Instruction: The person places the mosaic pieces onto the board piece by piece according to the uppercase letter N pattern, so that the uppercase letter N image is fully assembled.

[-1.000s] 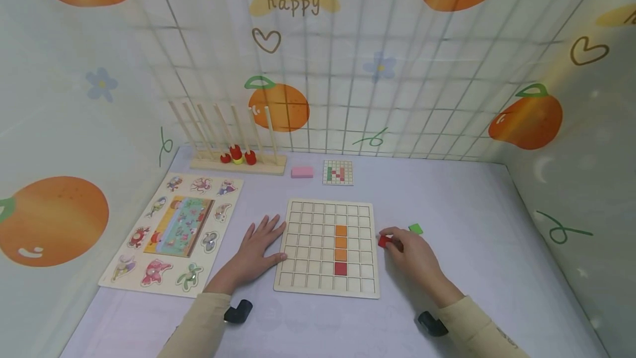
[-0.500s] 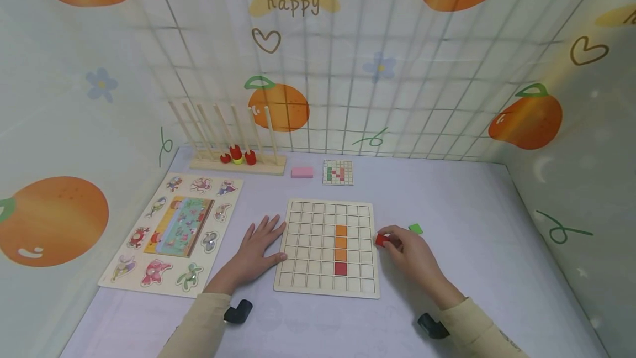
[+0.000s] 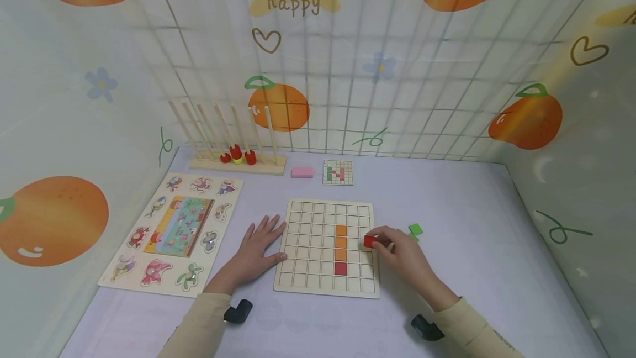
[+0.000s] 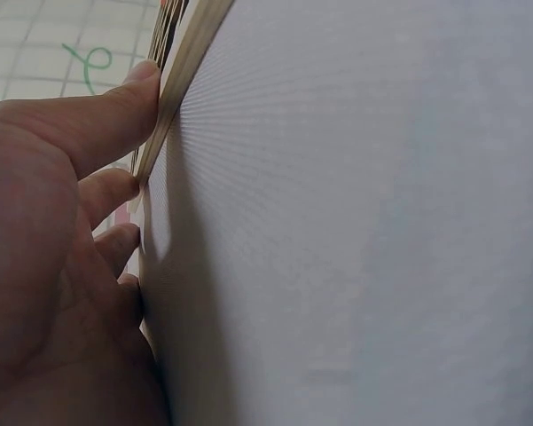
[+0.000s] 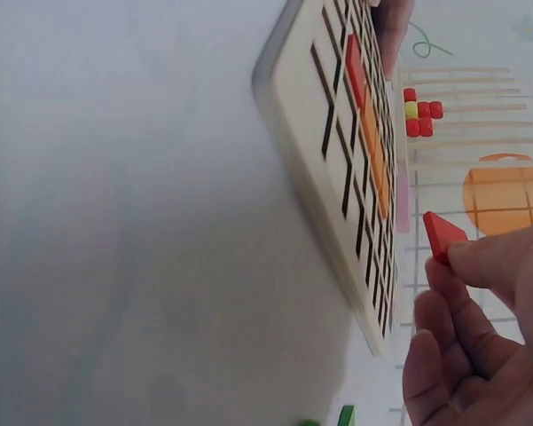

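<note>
One table (image 3: 472,203) carries everything. One picture puzzle board (image 3: 149,225) lies along its left edge, one wooden grid board (image 3: 313,242) nearer its middle. One seven-peg rack (image 3: 268,168) stands by the far left corner, with one yellow bead (image 3: 238,161) and several red beads (image 3: 236,152). Two hands show: the left hand (image 3: 258,256) spreads beside the grid board, thumb touching its left edge, grasping nothing; the right hand (image 3: 404,253) pinches one red held tile (image 3: 370,241) over the right edge. One patterned card (image 3: 338,172) and one pink block (image 3: 302,172) lie near the table's far edge. Three orange tiles (image 3: 340,231) and one red tile (image 3: 340,268) fill four cells of one column; two green tiles (image 3: 415,229) lie beyond the grid board's right edge, one partly hidden in the head view.

The left wrist view alone shows the thickness of the grid board at the left thumb; the right wrist view alone shows a gap between held tile and cells. The held tile sits between thumb and finger, right at the tips.
</note>
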